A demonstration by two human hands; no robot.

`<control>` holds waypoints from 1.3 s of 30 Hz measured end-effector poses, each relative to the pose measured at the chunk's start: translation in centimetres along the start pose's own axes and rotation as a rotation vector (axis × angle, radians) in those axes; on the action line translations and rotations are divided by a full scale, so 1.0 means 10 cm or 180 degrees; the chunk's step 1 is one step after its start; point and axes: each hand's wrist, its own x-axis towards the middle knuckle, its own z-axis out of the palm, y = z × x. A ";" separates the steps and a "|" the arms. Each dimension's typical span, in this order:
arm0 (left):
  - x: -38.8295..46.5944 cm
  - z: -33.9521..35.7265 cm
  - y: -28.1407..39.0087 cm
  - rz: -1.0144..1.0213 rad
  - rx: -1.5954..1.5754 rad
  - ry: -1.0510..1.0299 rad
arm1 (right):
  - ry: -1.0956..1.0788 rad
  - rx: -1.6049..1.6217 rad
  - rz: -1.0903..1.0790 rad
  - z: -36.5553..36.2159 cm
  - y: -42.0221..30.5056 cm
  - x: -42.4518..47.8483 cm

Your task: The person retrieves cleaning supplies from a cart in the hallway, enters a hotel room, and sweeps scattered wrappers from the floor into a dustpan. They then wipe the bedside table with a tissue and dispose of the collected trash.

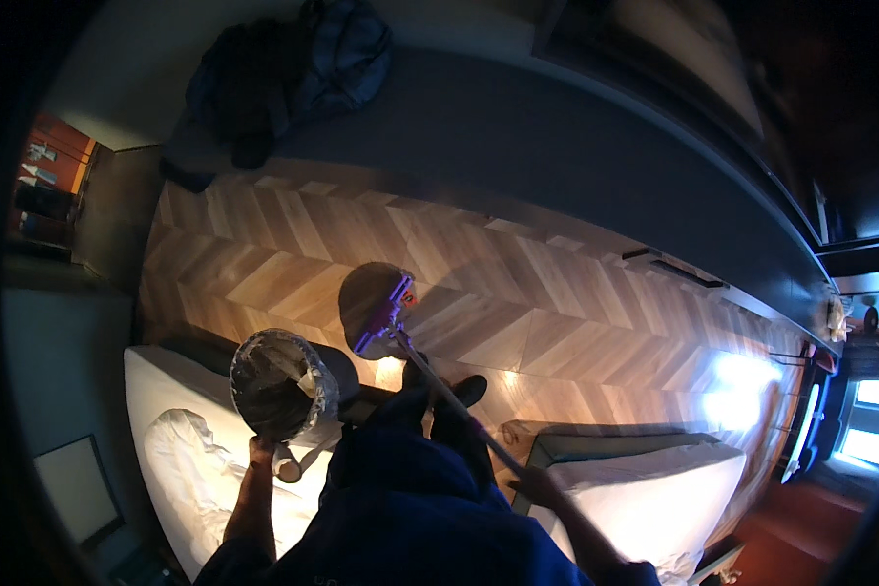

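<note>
My left hand (262, 450) grips the rim of a dark waste bin (282, 388) with a plastic liner and some waste in it, held up beside a bed; a pale roll-shaped thing (287, 467) is by my fingers. My right hand (533, 483) is closed round the long handle of a mop (458, 410). The mop's purple head frame (384, 315) carries a dark, rounded pad (370, 297) and stands on the wooden floor in front of my feet. A small red and dark thing (409, 298) lies against the frame's upper end.
White-covered beds stand on the left (183, 469) and right (652, 491) of me. A long dark counter (557, 161) runs beyond the herringbone floor (527, 329). A backpack (344, 58) and dark clothing rest at its far left end.
</note>
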 end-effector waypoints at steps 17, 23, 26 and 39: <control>0.07 0.01 0.05 -0.0630 -0.1022 0.0276 | 0.0524 0.2420 0.2036 -0.05 -0.15 0.30; 0.14 -0.08 0.16 -0.0372 -0.0431 0.0081 | 0.0669 0.2605 0.1447 -0.77 -0.06 1.66; 0.09 -0.12 0.23 -0.0457 -0.0411 0.0114 | 0.0999 0.1628 0.0818 -0.68 -0.03 1.99; 0.03 0.23 -0.02 0.0779 -0.0582 0.0068 | -0.0182 0.1714 0.2764 0.73 -0.33 -0.15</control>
